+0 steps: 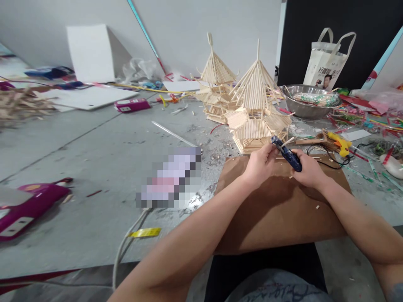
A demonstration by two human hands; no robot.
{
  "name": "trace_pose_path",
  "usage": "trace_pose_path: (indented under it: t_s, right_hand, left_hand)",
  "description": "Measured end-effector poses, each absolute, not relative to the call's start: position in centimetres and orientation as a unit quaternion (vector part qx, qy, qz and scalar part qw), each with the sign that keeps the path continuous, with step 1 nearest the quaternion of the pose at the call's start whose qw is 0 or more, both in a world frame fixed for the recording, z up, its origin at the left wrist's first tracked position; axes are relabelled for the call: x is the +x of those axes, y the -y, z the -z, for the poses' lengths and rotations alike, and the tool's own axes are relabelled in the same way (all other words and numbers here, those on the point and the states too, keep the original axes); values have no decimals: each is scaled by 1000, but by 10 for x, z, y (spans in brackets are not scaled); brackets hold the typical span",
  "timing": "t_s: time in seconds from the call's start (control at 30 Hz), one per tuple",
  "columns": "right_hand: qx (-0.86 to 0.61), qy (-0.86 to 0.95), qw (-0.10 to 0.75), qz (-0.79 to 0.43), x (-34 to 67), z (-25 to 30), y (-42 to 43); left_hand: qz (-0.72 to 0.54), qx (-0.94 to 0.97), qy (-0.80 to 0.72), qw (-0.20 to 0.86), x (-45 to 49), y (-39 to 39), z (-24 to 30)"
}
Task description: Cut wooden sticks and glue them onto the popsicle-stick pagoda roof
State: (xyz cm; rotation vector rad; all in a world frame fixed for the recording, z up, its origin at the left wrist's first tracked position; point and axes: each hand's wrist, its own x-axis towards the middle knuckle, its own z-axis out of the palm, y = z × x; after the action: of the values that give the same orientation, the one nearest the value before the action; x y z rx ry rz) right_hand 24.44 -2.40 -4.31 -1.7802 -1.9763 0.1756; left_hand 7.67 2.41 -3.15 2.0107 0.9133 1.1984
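My right hand is closed around a dark blue cutter whose jaws point up and left toward a thin wooden stick. My left hand is curled with its fingertips pinched at the cutter's jaws, beside the stick. Both hands hover over a brown cardboard sheet. Just beyond them stands a pagoda model made of wooden sticks, with a second pagoda model behind it.
A steel bowl of sticks and a white tote bag stand at the back right. A yellow glue gun lies right of the hands amid coloured scraps. Magenta boxes lie left. Wood chips litter the grey table.
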Motion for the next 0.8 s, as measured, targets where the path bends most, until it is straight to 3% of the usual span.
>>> trace_pose_path:
  t_s: [0.3,0.43,0.6,0.8]
  right_hand:
    - [-632,742,214,-64,250,42,22]
    - [-643,736,203,-61,250,43,23]
    - [-639,738,210,-60,247,42,25]
    - [-651,725,214,-67,242,41,26]
  left_hand:
    - [-415,691,-263,531,77,-27,23]
    - [-404,683,-246,556,73,-28,22]
    - [-400,722,-240,511,72,-32,26]
    - [-430,788,-321,302,75,-32,38]
